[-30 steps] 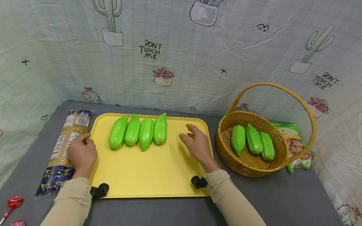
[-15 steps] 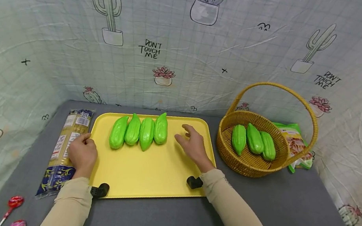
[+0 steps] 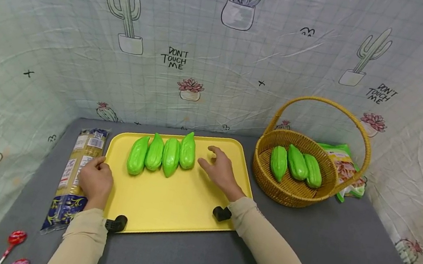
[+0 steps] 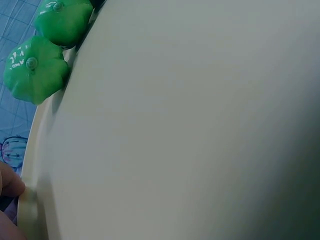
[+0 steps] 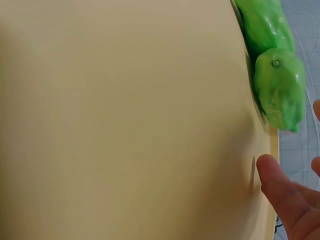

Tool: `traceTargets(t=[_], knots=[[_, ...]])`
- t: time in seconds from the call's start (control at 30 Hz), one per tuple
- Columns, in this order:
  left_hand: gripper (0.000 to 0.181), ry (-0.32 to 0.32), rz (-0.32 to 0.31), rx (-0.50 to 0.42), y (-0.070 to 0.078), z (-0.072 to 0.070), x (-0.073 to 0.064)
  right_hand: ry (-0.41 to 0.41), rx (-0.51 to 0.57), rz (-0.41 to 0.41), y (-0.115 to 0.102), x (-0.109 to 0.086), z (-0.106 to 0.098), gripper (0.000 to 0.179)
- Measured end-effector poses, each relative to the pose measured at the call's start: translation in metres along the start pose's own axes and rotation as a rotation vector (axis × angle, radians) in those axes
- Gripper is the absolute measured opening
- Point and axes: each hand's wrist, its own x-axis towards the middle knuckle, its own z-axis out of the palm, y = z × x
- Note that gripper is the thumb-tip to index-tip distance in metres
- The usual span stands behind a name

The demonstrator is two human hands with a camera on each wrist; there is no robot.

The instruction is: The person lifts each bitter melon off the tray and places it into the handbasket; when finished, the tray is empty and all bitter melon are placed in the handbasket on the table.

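Observation:
Several shiny green starfruit (image 3: pixel 171 157) lie side by side in a row at the back of the yellow tray (image 3: pixel 165 208). My right hand (image 3: pixel 221 171) hovers over the tray's right part, thumb and fingers apart, holding nothing. Its fingertips point toward the rightmost starfruit (image 3: pixel 188 151), with a gap between. In the right wrist view, a finger (image 5: pixel 280 190) shows below that starfruit (image 5: pixel 280 85), apart from it. My left hand (image 3: pixel 96 180) rests at the tray's left rim with fingers loosely curled. A fingertip (image 4: pixel 12 181) is against the rim in the left wrist view; its other fingers are mostly hidden.
A wicker basket (image 3: pixel 269 186) with a tall handle stands right of the tray, with three starfruit (image 3: pixel 297 162) inside. Behind it lies a green food packet (image 3: pixel 342 165). A long pasta bag (image 3: pixel 76 174) lies left, and lollipops (image 3: pixel 17 237) are at front left.
My right hand has moved a little left over the tray, closer to the rightmost starfruit. My left hand, the starfruit and the basket have stayed in place.

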Motion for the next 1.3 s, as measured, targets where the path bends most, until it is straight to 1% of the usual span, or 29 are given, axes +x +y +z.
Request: traceTargets(t=[0.17, 0.43, 0.6, 0.83, 1.13, 1.3], knots=[[0.036, 0.005, 0.005, 0.000, 0.001, -0.001, 0.000, 0.000, 0.000, -0.009, -0.001, 0.001, 0.004, 0.061], [0.036, 0.001, -0.006, 0.003, 0.001, 0.001, -0.001, -0.013, 0.002, -0.023, -0.004, 0.003, 0.010, 0.062], [0.036, 0.008, 0.004, 0.008, 0.000, 0.001, -0.001, -0.025, 0.003, -0.015, -0.007, 0.005, 0.013, 0.064], [0.035, 0.017, 0.014, 0.009, 0.001, 0.001, 0.001, -0.036, -0.009, -0.032, -0.010, 0.009, 0.020, 0.068], [0.035, 0.031, 0.024, 0.015, 0.000, 0.002, 0.001, -0.073, -0.052, -0.060, -0.013, 0.014, 0.024, 0.068], [0.035, 0.032, 0.017, 0.018, 0.000, 0.002, 0.001, -0.094, -0.059, -0.063, -0.015, 0.014, 0.025, 0.067]])
